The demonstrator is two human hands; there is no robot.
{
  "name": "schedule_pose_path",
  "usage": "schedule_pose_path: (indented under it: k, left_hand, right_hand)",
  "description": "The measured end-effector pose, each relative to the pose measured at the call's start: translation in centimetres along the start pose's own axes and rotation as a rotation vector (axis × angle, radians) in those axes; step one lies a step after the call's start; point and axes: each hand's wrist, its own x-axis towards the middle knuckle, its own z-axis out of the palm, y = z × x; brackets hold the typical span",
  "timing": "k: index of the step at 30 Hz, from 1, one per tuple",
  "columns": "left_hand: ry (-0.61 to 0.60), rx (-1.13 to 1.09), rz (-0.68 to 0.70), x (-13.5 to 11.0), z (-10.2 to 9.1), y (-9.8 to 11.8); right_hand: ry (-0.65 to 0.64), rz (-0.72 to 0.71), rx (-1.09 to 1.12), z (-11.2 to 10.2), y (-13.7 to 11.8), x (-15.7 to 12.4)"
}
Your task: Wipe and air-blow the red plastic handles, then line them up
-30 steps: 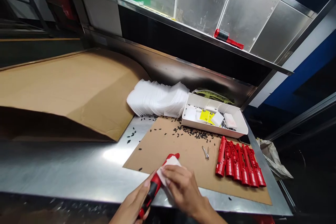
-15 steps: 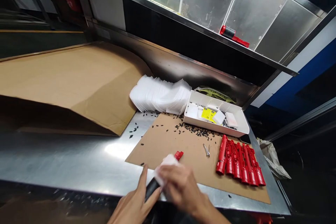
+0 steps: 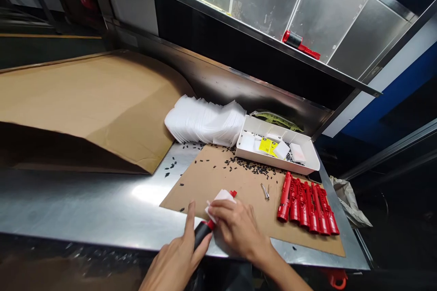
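My left hand (image 3: pixel 175 254) is closed around the black sleeve of a red-and-black tubular plastic part (image 3: pixel 201 233), its index finger stretched along the side. With my right hand (image 3: pixel 239 227) I pinch a thin white sheet (image 3: pixel 223 195), which is folded round the red portion of that part. A bit of red shows between sheet and sleeve, and the red tip pokes out at the far end. The lower end of the part is hidden by my left hand. To the right, several red plastic parts (image 3: pixel 309 204) lie side by side on a cardboard sheet (image 3: pixel 252 216).
Behind the hands stands a stack of white sheets (image 3: pixel 205 120) beside a white box (image 3: pixel 278 161). Small black pieces (image 3: pixel 259 168) are scattered in front of it, near nail clippers (image 3: pixel 265 192). Brown cardboard (image 3: pixel 102 100) covers the left. Another red-and-black part (image 3: pixel 300 44) rests on the shelf.
My right hand has slid the white sheet up the part, away from my left hand, uncovering red beside the black sleeve. The whole view has shifted slightly.
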Motion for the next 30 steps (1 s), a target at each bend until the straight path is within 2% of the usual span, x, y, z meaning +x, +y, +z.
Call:
schedule_pose_path:
  k: [3, 8, 10, 15, 19, 22, 25, 30]
  left_hand:
    - [-0.008, 0.025, 0.002, -0.1, -0.1, 0.2]
    - [0.037, -0.029, 0.03, -0.1, -0.1, -0.3]
    - [0.015, -0.061, 0.052, 0.0, -0.2, -0.5]
    - [-0.016, -0.094, 0.1, 0.1, -0.6, -0.6]
    - [-0.025, -0.172, 0.085, 0.3, -0.6, -0.8]
    - [-0.032, -0.19, 0.092, 0.5, -0.6, -0.9]
    - [-0.023, -0.192, 0.119, 0.4, -0.7, -0.9]
    - [-0.013, -0.254, 0.076, 0.5, -0.6, -1.0]
  right_hand:
    - [0.06, 0.054, 0.121, -0.1, 1.1, 0.7]
    - [0.351, 0.235, 0.23, -0.9, 5.7, 1.9]
    - [0.404, 0.244, 0.238, -0.8, 6.4, 1.7]
    - [0.294, 0.121, 0.193, 0.1, 5.8, 1.3]
    - [0.289, 0.136, 0.102, -0.2, 6.3, 2.0]
    - [0.252, 0.092, 0.075, -0.6, 6.5, 2.2]
    - [0.216, 0.097, 0.021, -0.9, 6.4, 2.3]
    - [0.191, 0.076, -0.043, -1.1, 5.6, 2.4]
